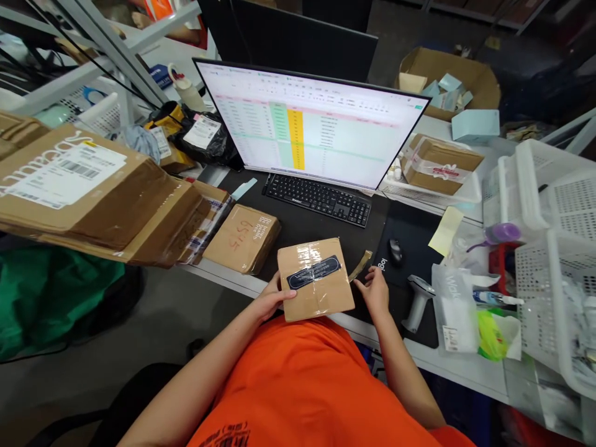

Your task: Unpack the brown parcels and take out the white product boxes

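Note:
My left hand (270,300) grips the left edge of a small brown cardboard box (321,301), with the thumb on top and the fingers partly hidden beneath. Clear tape and a dark printed label (314,272) cover the box's upper face, and the box is tilted at the desk's front edge. At its right side, my right hand (375,292) pinches a narrow brown strip (361,266) that sticks out from the box; whether it is tape or torn cardboard is unclear.
Another box (242,239) and larger cartons (88,192) stand left. Behind are a keyboard (319,198) and monitor (316,124). To the right lie a mouse (395,251), a barcode scanner (419,301), plastic bags (454,307) and white baskets (540,267). A person's arm (179,34) shows far left.

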Tool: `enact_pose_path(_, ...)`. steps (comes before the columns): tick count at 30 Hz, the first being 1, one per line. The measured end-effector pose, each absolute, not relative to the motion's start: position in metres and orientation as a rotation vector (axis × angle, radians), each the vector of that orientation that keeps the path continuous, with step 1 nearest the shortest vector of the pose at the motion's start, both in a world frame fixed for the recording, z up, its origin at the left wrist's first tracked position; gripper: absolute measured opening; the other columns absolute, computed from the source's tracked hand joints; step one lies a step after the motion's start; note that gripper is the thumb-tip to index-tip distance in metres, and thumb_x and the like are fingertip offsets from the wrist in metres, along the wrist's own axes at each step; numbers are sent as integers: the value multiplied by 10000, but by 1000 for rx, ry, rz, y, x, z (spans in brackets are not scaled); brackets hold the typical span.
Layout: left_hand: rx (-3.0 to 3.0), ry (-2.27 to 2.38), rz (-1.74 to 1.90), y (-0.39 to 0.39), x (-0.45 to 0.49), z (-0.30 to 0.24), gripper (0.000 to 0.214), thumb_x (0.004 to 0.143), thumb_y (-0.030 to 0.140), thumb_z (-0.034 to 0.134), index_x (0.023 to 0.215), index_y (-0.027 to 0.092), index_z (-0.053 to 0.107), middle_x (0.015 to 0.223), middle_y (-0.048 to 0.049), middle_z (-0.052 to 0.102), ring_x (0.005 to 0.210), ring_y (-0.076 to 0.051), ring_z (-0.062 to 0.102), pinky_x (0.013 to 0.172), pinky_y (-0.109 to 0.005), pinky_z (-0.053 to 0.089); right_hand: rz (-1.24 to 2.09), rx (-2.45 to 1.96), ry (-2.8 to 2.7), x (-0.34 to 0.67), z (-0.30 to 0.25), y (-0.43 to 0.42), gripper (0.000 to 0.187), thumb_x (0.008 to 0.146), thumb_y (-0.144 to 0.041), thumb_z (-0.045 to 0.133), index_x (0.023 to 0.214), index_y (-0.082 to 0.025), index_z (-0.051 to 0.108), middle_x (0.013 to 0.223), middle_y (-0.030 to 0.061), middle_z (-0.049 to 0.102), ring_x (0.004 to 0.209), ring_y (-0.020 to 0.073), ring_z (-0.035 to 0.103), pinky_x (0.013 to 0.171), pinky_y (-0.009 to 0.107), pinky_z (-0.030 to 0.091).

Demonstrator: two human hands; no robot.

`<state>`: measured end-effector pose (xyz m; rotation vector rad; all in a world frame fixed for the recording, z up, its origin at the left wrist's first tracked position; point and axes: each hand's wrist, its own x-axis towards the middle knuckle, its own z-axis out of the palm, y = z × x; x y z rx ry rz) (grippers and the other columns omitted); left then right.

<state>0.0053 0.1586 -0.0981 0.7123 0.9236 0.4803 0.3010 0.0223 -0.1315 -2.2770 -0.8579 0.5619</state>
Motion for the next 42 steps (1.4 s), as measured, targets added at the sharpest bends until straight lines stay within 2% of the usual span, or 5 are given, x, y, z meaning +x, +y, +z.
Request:
enact_pose_path(9, 681, 1070, 440, 152, 28, -125, 1058, 513, 315, 989, 1420, 214, 455, 1402, -185, 592, 1275, -355, 603, 1075, -525, 502, 361, -2790, -1041, 308, -147, -25, 445, 916, -199, 455, 1294, -10, 597, 1127, 254, 622, 1070, 329, 609, 892, 414, 499)
enact_pose_path(16, 580, 1094, 549, 141, 38, -125, 1191, 550, 373, 975, 1521, 266, 294, 1382, -194, 591, 1230, -365, 625, 970, -543, 565, 265, -2784, -926, 317, -136, -25, 444, 880, -153, 351, 1123, 19, 681, 926, 243, 665, 863, 306, 652, 816, 406, 507)
enact_pose_path(22, 654, 1153, 465, 132, 41, -141, 1305, 560, 392, 968, 1584, 238, 173, 1441, -226, 551, 1279, -376, 593, 992, -521, 539, 448, -2355, -1136, 297, -67, 20, 468, 930, -304, 389, 1261, -103, 651, 1172, 177, 710, 1075, 286, 665, 946, 411, 518)
enact_pose_path(31, 1120, 1400, 654, 180, 32, -152, 754, 685, 525, 858, 1295, 167, 598, 1361, -196, 616, 1318, -364, 543, 1100, -476, 431, 661, -2404, -1882, 198, -15, 130, 469, 1015, -178, 380, 1439, -69, 549, 1163, 206, 720, 1058, 262, 707, 932, 341, 528)
enact_pose_path(42, 1228, 1373, 461, 192, 23, -151, 531, 789, 485, 780, 1162, 153, 599, 1240, -191, 664, 1213, -349, 604, 1043, -469, 461, 683, -2804, -2010, 163, 16, 97, 529, 931, -9, 294, 1391, -44, 552, 999, 224, 731, 861, 250, 754, 695, 289, 556)
